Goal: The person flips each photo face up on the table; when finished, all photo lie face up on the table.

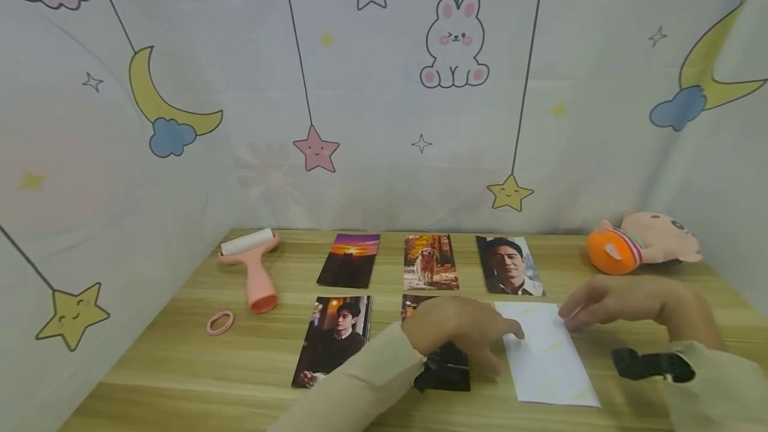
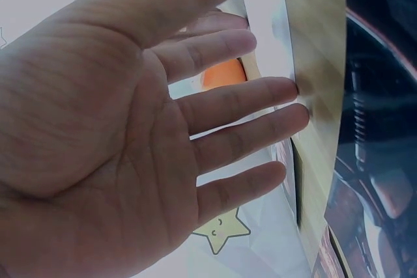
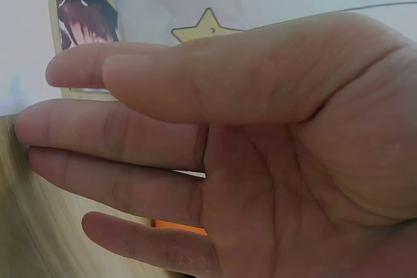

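A white rectangular sheet [image 1: 549, 362] with faint yellow print lies on the table at the right of the lower row of photos. My left hand [image 1: 453, 325] reaches over a dark photo [image 1: 450, 372], its fingertips right at the sheet's left edge. From the other side, my right hand [image 1: 642, 302] has its fingertips at the sheet's upper right edge. Both wrist views show the fingers nearly straight and spread, with nothing gripped in the left palm [image 2: 117, 135] or the right palm [image 3: 260, 187]. My left hand and sleeve cover part of the dark photo.
Behind stand a sunset photo [image 1: 349, 260], a dog photo [image 1: 429, 262] and a portrait photo [image 1: 510, 265]. Another portrait [image 1: 333, 339] lies front left. A pink-handled roller [image 1: 259, 279] and pink ring [image 1: 220, 323] sit at left, a plush toy [image 1: 642, 245] at back right.
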Action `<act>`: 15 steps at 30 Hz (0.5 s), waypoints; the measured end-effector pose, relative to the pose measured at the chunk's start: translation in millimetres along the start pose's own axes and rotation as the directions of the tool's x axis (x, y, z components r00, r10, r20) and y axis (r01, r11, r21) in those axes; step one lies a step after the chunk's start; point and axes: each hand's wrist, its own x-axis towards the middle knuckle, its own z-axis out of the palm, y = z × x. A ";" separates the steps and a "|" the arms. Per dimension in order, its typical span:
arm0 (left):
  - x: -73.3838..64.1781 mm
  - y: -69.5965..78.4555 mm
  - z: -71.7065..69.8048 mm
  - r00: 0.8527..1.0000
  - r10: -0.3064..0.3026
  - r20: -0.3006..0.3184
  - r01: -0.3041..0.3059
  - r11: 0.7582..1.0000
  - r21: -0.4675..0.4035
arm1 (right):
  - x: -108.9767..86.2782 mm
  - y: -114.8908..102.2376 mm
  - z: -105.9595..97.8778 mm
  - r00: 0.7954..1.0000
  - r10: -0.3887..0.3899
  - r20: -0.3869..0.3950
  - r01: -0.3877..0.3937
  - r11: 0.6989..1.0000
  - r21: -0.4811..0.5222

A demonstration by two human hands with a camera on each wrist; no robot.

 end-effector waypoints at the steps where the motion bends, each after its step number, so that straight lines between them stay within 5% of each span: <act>1: 0.0 -0.2 0.0 1.000 -0.007 -0.003 0.007 1.000 0.002 | 0.1 -0.7 0.0 1.000 0.012 -0.001 -0.012 1.000 0.002; 15: 2.0 -0.9 0.3 0.999 -0.044 -0.013 0.045 0.998 0.032 | 7.8 -10.6 1.6 0.999 0.046 0.015 -0.046 0.999 -0.019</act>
